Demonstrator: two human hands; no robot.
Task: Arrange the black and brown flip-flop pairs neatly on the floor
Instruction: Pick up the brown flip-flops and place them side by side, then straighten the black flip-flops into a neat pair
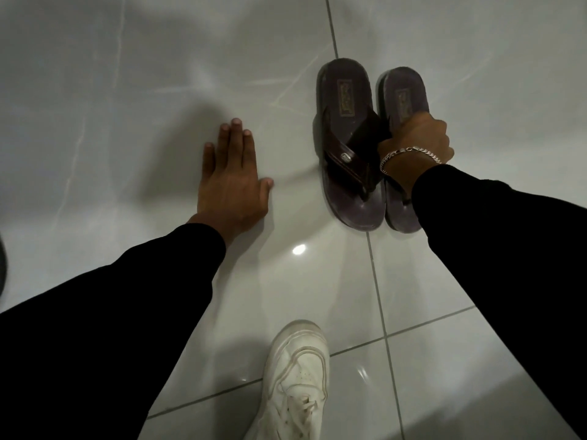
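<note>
The floor (158,74) is glossy pale grey tile, veined with faint white marbling and crossed by thin darker grey grout lines. Both flip-flops are dark brown: the left flip-flop (347,147) has a purplish-brown footbed, a tan patterned label at the heel and a small silver badge on its brown strap; the right flip-flop (403,93) matches it. The sleeves (127,312) are black, the bracelet (409,152) silver chain, the sneaker (295,379) off-white.

An indoor room, likely in a home: large glossy pale floor tiles (158,90) with faint marble veining and thin grey grout lines (378,296) mirror a ceiling light (299,249), with worn flip-flops (346,144) underfoot.
</note>
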